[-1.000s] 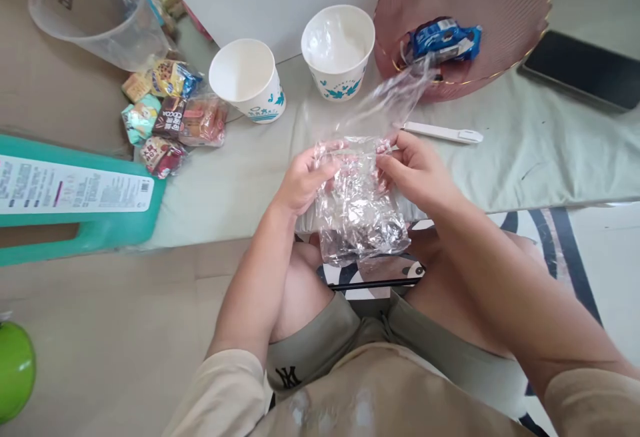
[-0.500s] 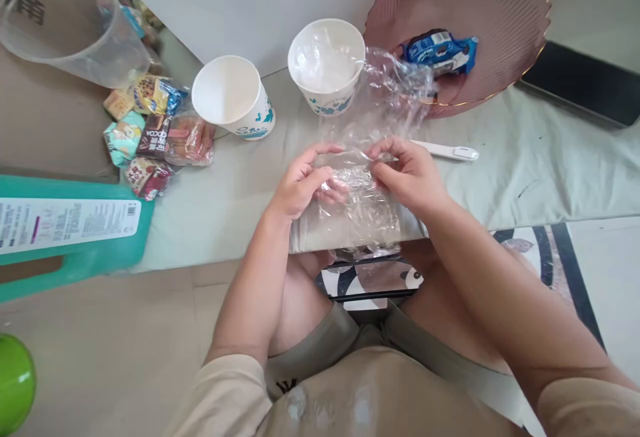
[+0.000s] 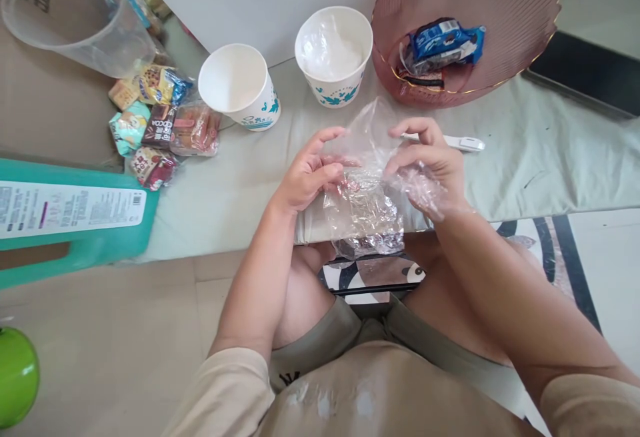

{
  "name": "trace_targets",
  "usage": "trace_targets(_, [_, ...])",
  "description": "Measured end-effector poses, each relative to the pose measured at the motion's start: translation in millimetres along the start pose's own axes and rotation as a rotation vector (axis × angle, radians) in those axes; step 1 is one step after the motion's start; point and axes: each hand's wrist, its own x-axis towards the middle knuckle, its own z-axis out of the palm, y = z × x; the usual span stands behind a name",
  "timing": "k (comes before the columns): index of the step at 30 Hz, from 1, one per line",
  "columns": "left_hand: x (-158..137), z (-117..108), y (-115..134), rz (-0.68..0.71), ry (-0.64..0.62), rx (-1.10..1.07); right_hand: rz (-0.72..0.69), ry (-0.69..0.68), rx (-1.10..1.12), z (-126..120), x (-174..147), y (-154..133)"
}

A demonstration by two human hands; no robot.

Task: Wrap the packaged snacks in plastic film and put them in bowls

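Observation:
A crinkled clear plastic bag [image 3: 369, 207] hangs between my two hands over the front edge of the cloth-covered table. My left hand [image 3: 313, 174] grips its left side, thumb and fingers closed on the thin plastic. On the other side my right hand [image 3: 433, 160] has its fingers curled round the plastic, part of which bunches over the palm. Behind my hands stands a paper cup [image 3: 340, 87] with clear plastic inside it. A second paper cup [image 3: 250, 100] is to its left. Partly behind my right hand lies a white plastic strip-like tool [image 3: 470, 144].
A pink glass bowl [image 3: 505, 17] holds blue packets [image 3: 445, 40]. A black phone-like slab [image 3: 585, 74] lies at its right. On the left are wrapped snacks [image 3: 160, 120], a clear plastic tub [image 3: 120, 44] and a teal stool [image 3: 110, 247]. Something green [image 3: 17, 377] is at lower left.
The loose plastic that stretched back toward the cup and bowl is now drawn in and bunched at my right hand. My right hand has turned and shifted slightly right; the view has tilted a little.

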Motion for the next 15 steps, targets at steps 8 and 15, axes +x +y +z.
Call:
trace_targets(8, [3.8,1.7,-2.1,0.106,0.154,0.005,0.060,0.072,0.020,-4.9,0.9,-12.1])
trace_targets(15, [4.2,0.7,6.3,0.056,0.174,-0.095,-0.167,-0.094,0.014,-8.8,-2.7,-3.5])
